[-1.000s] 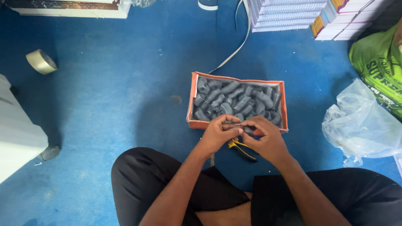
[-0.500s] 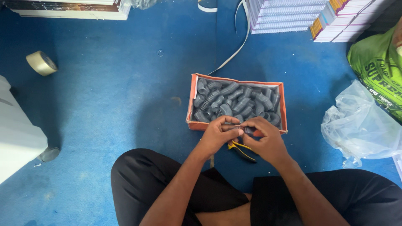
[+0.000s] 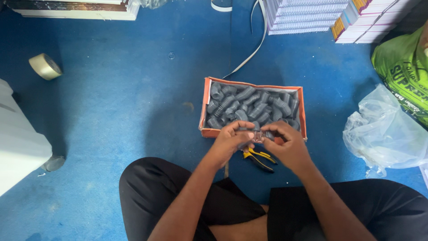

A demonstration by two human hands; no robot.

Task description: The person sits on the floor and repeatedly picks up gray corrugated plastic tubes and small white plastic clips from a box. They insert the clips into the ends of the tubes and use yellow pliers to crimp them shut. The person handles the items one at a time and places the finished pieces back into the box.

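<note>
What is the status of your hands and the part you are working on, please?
Left hand and right hand both pinching one small grey ribbed piece. Orange box of grey pieces just beyond. Yellow-handled pliers on floor beneath hands.

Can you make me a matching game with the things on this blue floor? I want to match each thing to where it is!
Things:
1. tape roll
2. orange box of grey ribbed tubes
3. yellow-handled pliers
4. clear plastic bag

Places:
a. far right, by a person's green shirt
b. on the floor just under the two hands
c. far left, alone on the floor
d. in the middle, just beyond the hands

Pairs: 1-c, 2-d, 3-b, 4-a
</note>
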